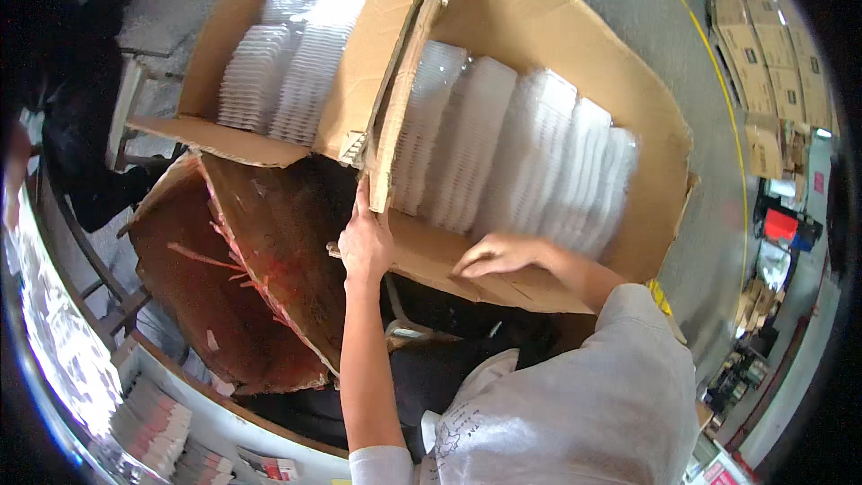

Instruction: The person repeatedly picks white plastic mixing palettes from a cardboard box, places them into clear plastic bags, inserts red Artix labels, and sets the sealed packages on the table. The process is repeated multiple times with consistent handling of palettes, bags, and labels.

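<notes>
Hands well apart. Left hand [366,247] at near-left corner of the big cardboard box [561,22], index finger pointing up along the edge; how hard it grips, cannot tell. Right hand [494,256] at the near wall of the same box, fingers bent, a bit blurred; cannot tell if it pinches anything. Big box sits open in front of the person, clear plastic pieces [476,144] inside in several tilted rows.

Risks: rows look loosely packed, so a tug or tilt of the box could make them slump or slide out of line. Box edges look frayed at the top left corner, so pulling there could tear the cardboard. Second open box [368,45], also with plastic stacks, sits right against it on the left; shoving the big box could knock that one and upset its stacks. Stained brown box [287,233] gapes just left of the left arm; anything slipping that way could drop in and get dirty.
</notes>
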Demonstrator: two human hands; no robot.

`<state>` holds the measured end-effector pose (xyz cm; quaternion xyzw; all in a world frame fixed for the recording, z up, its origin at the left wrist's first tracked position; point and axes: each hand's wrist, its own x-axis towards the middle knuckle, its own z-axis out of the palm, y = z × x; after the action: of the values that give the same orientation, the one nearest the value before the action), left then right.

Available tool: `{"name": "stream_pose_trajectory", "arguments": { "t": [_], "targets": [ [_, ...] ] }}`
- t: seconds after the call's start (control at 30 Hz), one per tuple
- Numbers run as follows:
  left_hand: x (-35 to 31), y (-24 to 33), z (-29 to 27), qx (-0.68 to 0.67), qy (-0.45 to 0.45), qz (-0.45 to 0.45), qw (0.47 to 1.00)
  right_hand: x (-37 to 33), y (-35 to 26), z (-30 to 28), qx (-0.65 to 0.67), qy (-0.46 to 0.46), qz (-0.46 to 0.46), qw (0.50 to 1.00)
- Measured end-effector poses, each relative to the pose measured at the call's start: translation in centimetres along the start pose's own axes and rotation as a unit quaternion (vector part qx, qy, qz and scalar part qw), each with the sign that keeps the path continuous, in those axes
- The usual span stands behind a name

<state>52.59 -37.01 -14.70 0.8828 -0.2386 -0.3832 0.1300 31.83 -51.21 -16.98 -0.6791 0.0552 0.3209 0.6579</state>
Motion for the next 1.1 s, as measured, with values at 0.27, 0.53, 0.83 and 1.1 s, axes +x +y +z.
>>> {"name": "stream_pose_trajectory", "arguments": {
  "t": [0.27,0.53,0.83,1.1],
  "targets": [
    [-0.3,-1.0,1.6,-0.054,0.093,0.028,0.994,12.3,12.5,4.0,-0.278,0.240,0.205,0.907],
    [-0.6,-1.7,2.0,-0.089,0.110,0.046,0.989,25.1,18.8,3.8,-0.442,0.375,0.202,0.790],
    [-0.6,-1.4,2.0,-0.125,0.100,0.000,0.987,25.1,17.3,2.9,-0.454,0.426,0.268,0.735],
    [-0.8,-1.5,2.1,-0.159,0.105,0.014,0.982,25.8,16.9,-1.3,-0.391,0.405,0.278,0.778]
  ]
}}
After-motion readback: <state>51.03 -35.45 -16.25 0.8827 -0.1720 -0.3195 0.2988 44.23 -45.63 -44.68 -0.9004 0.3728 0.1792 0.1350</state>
